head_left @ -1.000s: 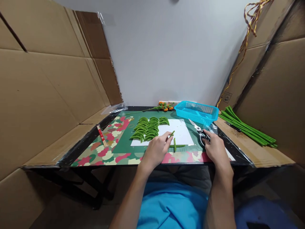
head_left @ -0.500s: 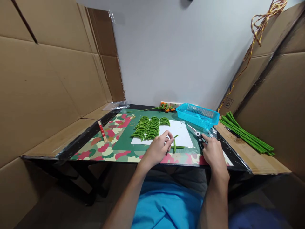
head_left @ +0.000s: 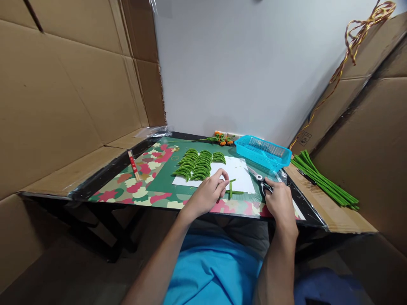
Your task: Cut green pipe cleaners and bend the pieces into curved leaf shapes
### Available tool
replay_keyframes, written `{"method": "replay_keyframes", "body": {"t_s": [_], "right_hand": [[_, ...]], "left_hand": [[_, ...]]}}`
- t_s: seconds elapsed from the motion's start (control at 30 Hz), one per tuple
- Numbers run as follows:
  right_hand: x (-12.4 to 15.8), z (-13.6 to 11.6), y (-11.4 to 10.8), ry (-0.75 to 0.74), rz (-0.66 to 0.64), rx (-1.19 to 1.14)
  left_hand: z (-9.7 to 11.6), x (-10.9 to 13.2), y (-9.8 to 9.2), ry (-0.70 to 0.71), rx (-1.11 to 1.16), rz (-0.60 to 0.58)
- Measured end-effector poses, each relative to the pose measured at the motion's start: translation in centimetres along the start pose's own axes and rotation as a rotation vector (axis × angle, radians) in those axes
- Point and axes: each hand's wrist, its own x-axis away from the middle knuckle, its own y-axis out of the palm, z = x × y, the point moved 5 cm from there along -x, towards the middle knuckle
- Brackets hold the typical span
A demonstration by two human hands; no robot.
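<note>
My left hand (head_left: 210, 191) is over the front edge of the white paper (head_left: 235, 168), thumb and forefinger pinching a short green pipe cleaner piece (head_left: 232, 181). Two more cut pieces lie just beneath it: one upright (head_left: 230, 190) in view, crossing another sideways one (head_left: 238, 192). To the right, my right hand (head_left: 280, 202) has its fingers closed at the black handles of a pair of scissors (head_left: 260, 178). The blades point away to the left, low over the paper's right edge. Bent green pipe cleaner bundles (head_left: 202, 165) sit in columns on the paper's left part.
A blue plastic basket (head_left: 263, 153) stands at the back right, beside orange flowers (head_left: 222, 138). Long green pipe cleaners (head_left: 326, 180) and a black pen (head_left: 307, 176) lie on cardboard at right. Red-wrapped chopsticks (head_left: 133, 165) lie at left. Cardboard walls (head_left: 79, 76) flank the table.
The camera view has shifted slightly. My right hand has moved a little to the left at the scissors handles. My left hand keeps its pinch in nearly the same place.
</note>
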Motion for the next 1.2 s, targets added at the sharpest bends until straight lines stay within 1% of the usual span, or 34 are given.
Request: {"method": "replay_keyframes", "body": {"t_s": [0.1, 0.23, 0.33, 0.4, 0.5, 0.6, 0.7, 0.77, 0.8, 0.87, 0.93, 1.0, 1.1, 1.13, 1.2], "right_hand": [[0.1, -0.3, -0.6, 0.039, -0.027, -0.015], [0.0, -0.7, -1.4, 0.166, -0.101, -0.047], [0.0, -0.7, -1.7, 0.231, -0.098, -0.077], [0.0, -0.5, -1.6, 0.232, -0.086, -0.100], [0.0, -0.1, -0.8, 0.186, -0.082, -0.132], [-0.1, -0.1, -0.4, 0.092, -0.059, -0.118], [-0.4, -1.0, -1.0, 0.019, 0.023, -0.120], [-0.7, -2.4, -1.5, -0.038, 0.040, -0.232], [-0.8, -3.4, -1.5, -0.081, 0.007, -0.326], [-0.9, -5.7, -1.0, -0.172, -0.130, -0.502], [-0.8, -7.5, -0.3, -0.207, -0.229, -0.546], [-0.7, -8.8, 0.5, -0.212, -0.269, -0.527], [-0.7, -9.4, 1.2, -0.211, -0.290, -0.532], [-0.8, -9.3, 1.2, -0.210, -0.280, -0.537], [-1.0, -8.5, 0.7, -0.196, -0.220, -0.541]], "left_hand": [[-0.3, -0.1, 0.0, -0.001, -0.002, -0.008], [-0.4, -0.3, 0.0, -0.010, 0.004, -0.015], [-0.5, -0.3, 0.0, -0.013, 0.005, -0.020], [-0.5, -0.3, 0.0, -0.015, -0.010, -0.023], [-0.5, -0.4, 0.1, -0.007, -0.050, -0.028], [-0.4, -0.4, 0.2, -0.001, -0.072, -0.030], [-0.4, -0.4, 0.2, -0.005, -0.077, -0.036], [-0.4, -0.3, 0.3, -0.005, -0.079, -0.039], [-0.4, -0.3, 0.3, -0.004, -0.077, -0.041], [-0.3, -0.3, 0.3, 0.002, -0.070, -0.043], [-0.3, -0.3, 0.3, 0.013, -0.070, -0.046], [-0.3, -0.3, 0.3, 0.017, -0.087, -0.040], [-0.3, -0.2, 0.2, 0.002, -0.089, -0.037], [-0.3, -0.2, 0.3, -0.003, -0.081, -0.042], [-0.3, -0.2, 0.3, -0.010, -0.066, -0.051]]}}
